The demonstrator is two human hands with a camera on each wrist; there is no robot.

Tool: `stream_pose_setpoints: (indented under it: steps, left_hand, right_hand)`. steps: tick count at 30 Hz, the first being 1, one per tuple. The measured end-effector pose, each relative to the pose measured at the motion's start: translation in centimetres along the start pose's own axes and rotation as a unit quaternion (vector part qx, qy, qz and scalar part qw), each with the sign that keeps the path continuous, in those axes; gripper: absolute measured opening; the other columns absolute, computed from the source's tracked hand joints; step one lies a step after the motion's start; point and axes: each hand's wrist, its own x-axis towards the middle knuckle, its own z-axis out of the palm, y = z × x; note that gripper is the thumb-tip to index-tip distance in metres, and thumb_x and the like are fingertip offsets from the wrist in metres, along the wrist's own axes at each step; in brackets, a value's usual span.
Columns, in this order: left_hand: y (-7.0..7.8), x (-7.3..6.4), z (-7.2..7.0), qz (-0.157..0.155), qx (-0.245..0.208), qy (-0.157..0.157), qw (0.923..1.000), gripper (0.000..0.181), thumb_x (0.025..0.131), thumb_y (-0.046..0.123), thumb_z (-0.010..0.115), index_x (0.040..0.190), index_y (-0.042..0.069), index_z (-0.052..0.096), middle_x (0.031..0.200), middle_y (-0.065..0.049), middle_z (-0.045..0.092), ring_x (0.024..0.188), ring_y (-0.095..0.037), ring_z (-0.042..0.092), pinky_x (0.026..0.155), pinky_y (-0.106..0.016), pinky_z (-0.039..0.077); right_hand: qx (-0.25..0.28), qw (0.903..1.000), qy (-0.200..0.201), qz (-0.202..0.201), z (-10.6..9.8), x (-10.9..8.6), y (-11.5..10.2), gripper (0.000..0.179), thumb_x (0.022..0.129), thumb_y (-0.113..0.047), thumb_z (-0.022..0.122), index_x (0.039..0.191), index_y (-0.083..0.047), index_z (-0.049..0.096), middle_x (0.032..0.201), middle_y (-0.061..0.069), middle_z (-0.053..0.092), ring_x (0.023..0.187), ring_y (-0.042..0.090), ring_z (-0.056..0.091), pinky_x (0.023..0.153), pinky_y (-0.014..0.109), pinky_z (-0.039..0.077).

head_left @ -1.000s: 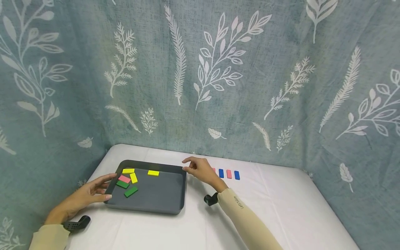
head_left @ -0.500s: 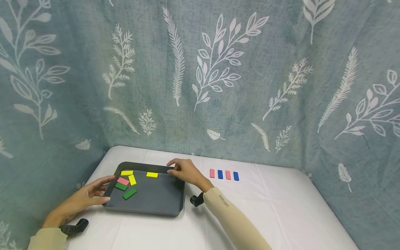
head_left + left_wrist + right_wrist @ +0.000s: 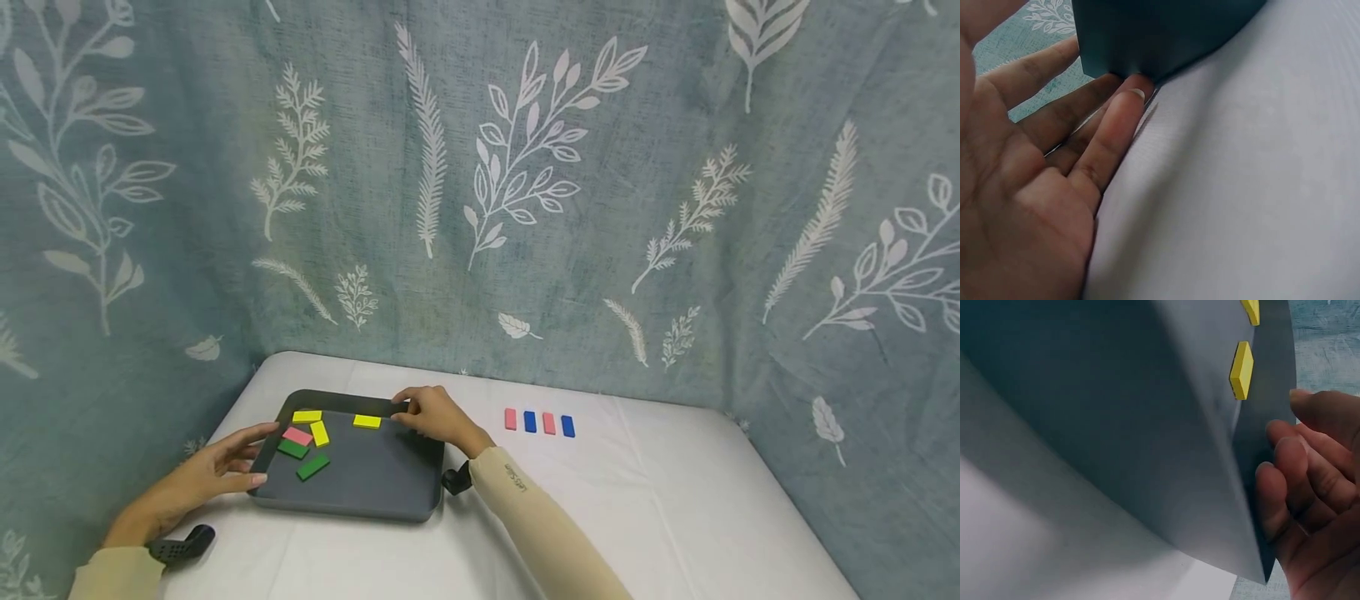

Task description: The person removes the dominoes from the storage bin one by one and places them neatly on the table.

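Note:
My left hand (image 3: 221,467) is at the left side of a dark grey tray (image 3: 345,505), thumb and fingers spread. In the left wrist view its fingertips (image 3: 1132,100) touch the tray's outer wall (image 3: 1166,34). My right hand (image 3: 438,417) reaches over the tray's back right part, fingers loosely bent and nothing seen between them. Its fingertips are close to a yellow block (image 3: 367,422) by the back wall. In the right wrist view, the fingers (image 3: 1272,494) lie along that wall. Two more yellow blocks (image 3: 319,433), a pink block (image 3: 297,436) and two green blocks (image 3: 312,467) lie at the tray's left.
Right of the tray, on the white tablecloth (image 3: 675,500), stands a spaced row of pink (image 3: 511,419) and blue blocks (image 3: 530,422), alternating. A teal leaf-patterned curtain (image 3: 450,208) hangs behind and at both sides of the table.
My right hand has moved left from the tray's right back corner to over its inside, uncovering the row's left blocks. My left hand and the blocks have kept their places.

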Motion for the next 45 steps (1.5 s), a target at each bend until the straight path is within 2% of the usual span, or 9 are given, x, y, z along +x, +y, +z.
stream_pose_setpoints:
  steps: [4, 9, 21, 27, 33, 37, 41, 45]
  left_hand:
    - [-0.2, 0.1, 0.0, 0.004, -0.009, -0.002, 0.9999, 0.076, 0.099, 0.022, 0.070, 0.163, 0.025, 0.029, 0.153, -0.019, 0.042, 0.131, -0.036, 0.044, 0.097, -0.051, 0.044]
    - [-0.3, 0.0, -0.2, 0.004, -0.004, 0.000, 1.0000, 0.077, 0.099, 0.022, 0.070, 0.163, 0.025, 0.028, 0.151, -0.020, 0.044, 0.128, -0.034, 0.047, 0.096, -0.050, 0.044]
    - [-0.3, -0.3, -0.2, -0.012, -0.007, 0.002, 0.9999, 0.078, 0.098, 0.023, 0.072, 0.163, 0.024, 0.028, 0.151, -0.019, 0.043, 0.129, -0.034, 0.046, 0.098, -0.054, 0.043]
    - [-0.4, 0.0, -0.1, -0.009, -0.006, 0.002, 0.9999, 0.077, 0.098, 0.023, 0.072, 0.163, 0.026, 0.030, 0.155, -0.018, 0.038, 0.131, -0.036, 0.042, 0.098, -0.054, 0.043]
    - [-0.4, 0.1, 0.1, -0.010, -0.013, 0.003, 0.9999, 0.078, 0.097, 0.023, 0.073, 0.162, 0.025, 0.030, 0.152, -0.018, 0.042, 0.130, -0.035, 0.044, 0.098, -0.051, 0.043]
    - [-0.4, 0.1, 0.1, -0.016, -0.015, 0.006, 0.9997, 0.079, 0.097, 0.024, 0.074, 0.162, 0.024, 0.030, 0.153, -0.018, 0.041, 0.129, -0.034, 0.045, 0.098, -0.050, 0.044]
    - [-0.4, 0.0, 0.1, -0.016, -0.013, 0.004, 0.9998, 0.079, 0.097, 0.023, 0.073, 0.163, 0.024, 0.029, 0.153, -0.019, 0.041, 0.130, -0.036, 0.044, 0.098, -0.051, 0.044]
    - [-0.3, 0.1, 0.0, -0.013, -0.002, 0.006, 0.9999, 0.078, 0.098, 0.025, 0.073, 0.163, 0.025, 0.030, 0.153, -0.018, 0.042, 0.131, -0.037, 0.043, 0.099, -0.054, 0.043]
  right_hand:
    - [0.010, 0.9993, -0.036, 0.006, 0.0, 0.3, 0.2, 0.035, 0.099, -0.022, 0.072, 0.131, -0.008, 0.069, 0.079, 0.004, 0.072, 0.062, 0.021, 0.068, 0.057, 0.024, 0.053]
    - [0.014, 0.9970, -0.074, 0.017, -0.2, 0.8, 0.2, 0.038, 0.098, -0.023, 0.073, 0.134, -0.010, 0.068, 0.080, -0.002, 0.072, 0.064, 0.019, 0.069, 0.059, 0.025, 0.054]
    - [0.021, 0.9962, -0.082, 0.020, 0.7, 1.9, -1.1, 0.034, 0.098, -0.020, 0.073, 0.129, -0.006, 0.071, 0.088, 0.003, 0.076, 0.068, 0.020, 0.071, 0.059, 0.023, 0.054]
    - [-0.018, 0.9963, -0.076, 0.036, 1.5, 2.3, -1.4, 0.031, 0.097, -0.020, 0.074, 0.125, -0.008, 0.073, 0.082, -0.002, 0.074, 0.059, 0.011, 0.066, 0.056, 0.022, 0.052]
    - [-0.038, 0.9953, -0.076, 0.048, 2.3, 2.1, -1.4, 0.024, 0.096, -0.022, 0.076, 0.116, -0.010, 0.076, 0.080, -0.005, 0.072, 0.058, 0.008, 0.063, 0.055, 0.022, 0.051]
    - [-0.027, 0.9959, -0.084, 0.023, 2.5, 2.1, -1.4, 0.013, 0.095, -0.021, 0.077, 0.105, -0.014, 0.079, 0.085, -0.008, 0.072, 0.064, 0.004, 0.063, 0.059, 0.020, 0.051]
    - [-0.014, 0.9943, -0.105, -0.013, 2.6, 2.2, -1.6, 0.008, 0.094, -0.020, 0.078, 0.101, -0.015, 0.079, 0.088, -0.010, 0.073, 0.071, 0.001, 0.063, 0.064, 0.018, 0.051]
    - [-0.007, 0.9951, -0.099, -0.004, 2.7, 2.4, -1.9, 0.020, 0.092, -0.021, 0.081, 0.109, -0.014, 0.074, 0.084, -0.009, 0.070, 0.070, 0.003, 0.063, 0.063, 0.020, 0.051]
